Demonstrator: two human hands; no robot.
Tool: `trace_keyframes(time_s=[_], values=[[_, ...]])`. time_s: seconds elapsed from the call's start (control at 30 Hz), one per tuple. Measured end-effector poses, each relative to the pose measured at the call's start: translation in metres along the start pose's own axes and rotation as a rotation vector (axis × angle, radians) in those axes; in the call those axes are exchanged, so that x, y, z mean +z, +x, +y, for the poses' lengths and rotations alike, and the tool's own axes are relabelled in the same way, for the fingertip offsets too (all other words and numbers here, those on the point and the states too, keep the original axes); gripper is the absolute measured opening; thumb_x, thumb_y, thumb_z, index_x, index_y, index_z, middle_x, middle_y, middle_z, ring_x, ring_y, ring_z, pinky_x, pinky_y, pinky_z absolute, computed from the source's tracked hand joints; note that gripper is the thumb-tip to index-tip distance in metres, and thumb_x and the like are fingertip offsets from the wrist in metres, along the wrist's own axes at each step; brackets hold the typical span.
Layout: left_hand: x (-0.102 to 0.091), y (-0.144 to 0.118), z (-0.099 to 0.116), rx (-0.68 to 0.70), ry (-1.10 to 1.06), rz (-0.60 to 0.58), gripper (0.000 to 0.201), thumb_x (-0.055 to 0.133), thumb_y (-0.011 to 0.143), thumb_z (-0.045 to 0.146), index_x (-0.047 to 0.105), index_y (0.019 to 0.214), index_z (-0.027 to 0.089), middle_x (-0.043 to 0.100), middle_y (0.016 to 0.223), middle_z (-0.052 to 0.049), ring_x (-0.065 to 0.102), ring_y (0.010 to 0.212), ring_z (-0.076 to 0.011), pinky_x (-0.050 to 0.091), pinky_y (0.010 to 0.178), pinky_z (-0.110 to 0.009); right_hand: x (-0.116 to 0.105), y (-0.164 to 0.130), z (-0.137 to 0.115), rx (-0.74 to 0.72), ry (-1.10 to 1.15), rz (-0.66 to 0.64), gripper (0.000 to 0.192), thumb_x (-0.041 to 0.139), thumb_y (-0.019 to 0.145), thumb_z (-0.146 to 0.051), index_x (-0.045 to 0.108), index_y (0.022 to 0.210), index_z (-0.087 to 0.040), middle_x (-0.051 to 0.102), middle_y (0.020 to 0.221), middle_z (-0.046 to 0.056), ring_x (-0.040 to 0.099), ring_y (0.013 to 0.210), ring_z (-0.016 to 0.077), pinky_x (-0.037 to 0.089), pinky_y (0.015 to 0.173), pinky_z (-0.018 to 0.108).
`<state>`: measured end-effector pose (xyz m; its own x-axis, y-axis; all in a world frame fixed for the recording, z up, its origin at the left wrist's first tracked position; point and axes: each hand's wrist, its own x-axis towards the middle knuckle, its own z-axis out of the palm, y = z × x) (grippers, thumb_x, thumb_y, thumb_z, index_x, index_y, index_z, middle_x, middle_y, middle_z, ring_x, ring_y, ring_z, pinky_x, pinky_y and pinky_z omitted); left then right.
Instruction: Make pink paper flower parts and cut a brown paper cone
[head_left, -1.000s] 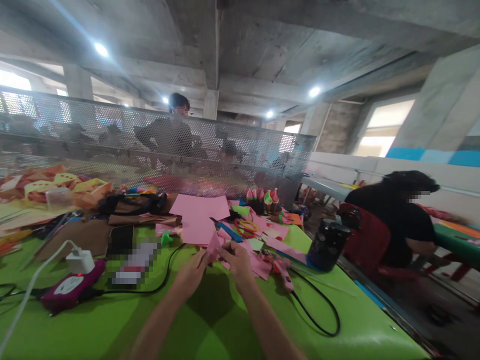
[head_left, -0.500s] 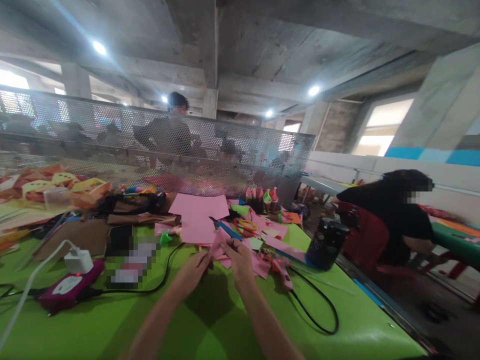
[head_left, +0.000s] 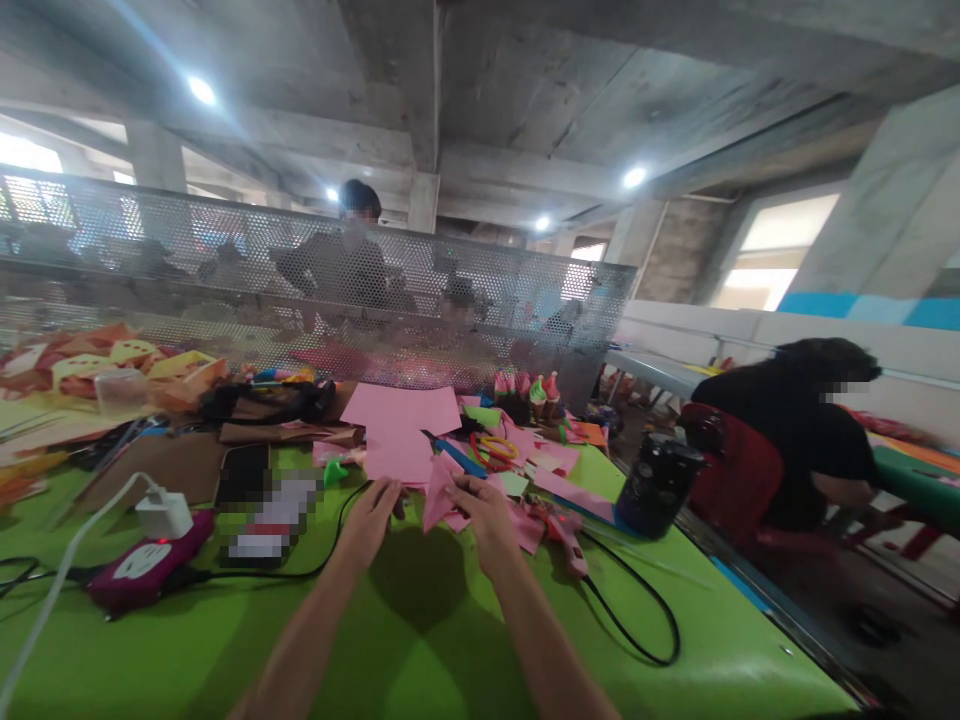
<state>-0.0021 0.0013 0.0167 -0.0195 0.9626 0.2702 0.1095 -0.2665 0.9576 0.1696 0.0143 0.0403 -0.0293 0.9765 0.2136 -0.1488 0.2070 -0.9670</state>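
A folded piece of pink paper [head_left: 437, 497], shaped like a pointed cone or triangle, is upright above the green table. My right hand [head_left: 481, 515] pinches its right side between thumb and fingers. Just left of the paper, my left hand [head_left: 373, 522] is apart from it, fingers loosely bent and nothing visible in them. Behind the hands lie large pink sheets [head_left: 409, 420], a blue-handled tool [head_left: 463, 458] and scissors with red and yellow handles [head_left: 498, 449]. A pink glue gun [head_left: 568, 540] rests right of my right hand.
A dark cup [head_left: 660, 485] stands near the table's right edge. At left are a purple power strip [head_left: 150, 575] with a white plug, a black phone [head_left: 244, 477] and trailing cords. A perforated metal screen [head_left: 480, 330] closes off the back. A person in black sits at right.
My left hand has let go of the pink paper and moved a little to the left. My right hand keeps its pinch, and more of the folded paper shows.
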Motion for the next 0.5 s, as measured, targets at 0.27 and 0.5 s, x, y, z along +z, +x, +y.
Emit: trace_keyframes(time_s=[0.27,0.5], values=[[-0.004,-0.008,0.019,0.085,-0.105,-0.131,0.036,0.059,0.077,0.032,0.067,0.11,0.018,0.068,0.107,-0.007,0.06,0.09,-0.0178,0.047,0.078,-0.028,0.01,-0.011,-0.004,0.202,0.079,-0.196,0.019,0.075,0.057,-0.024,0.072,0.073,-0.015,0.063,0.06,-0.001,0.049,0.054,0.0113,0.034,0.054,0.024],[-0.002,-0.011,0.015,0.123,-0.087,-0.264,0.034,0.066,0.076,0.036,0.071,0.105,0.019,0.066,0.117,-0.01,0.06,0.105,-0.0246,0.049,0.084,-0.032,0.005,-0.008,-0.003,0.218,0.192,-0.184,0.016,0.068,0.055,-0.019,0.062,0.07,-0.018,0.062,0.065,-0.002,0.056,0.061,0.0148,0.042,0.061,0.026]])
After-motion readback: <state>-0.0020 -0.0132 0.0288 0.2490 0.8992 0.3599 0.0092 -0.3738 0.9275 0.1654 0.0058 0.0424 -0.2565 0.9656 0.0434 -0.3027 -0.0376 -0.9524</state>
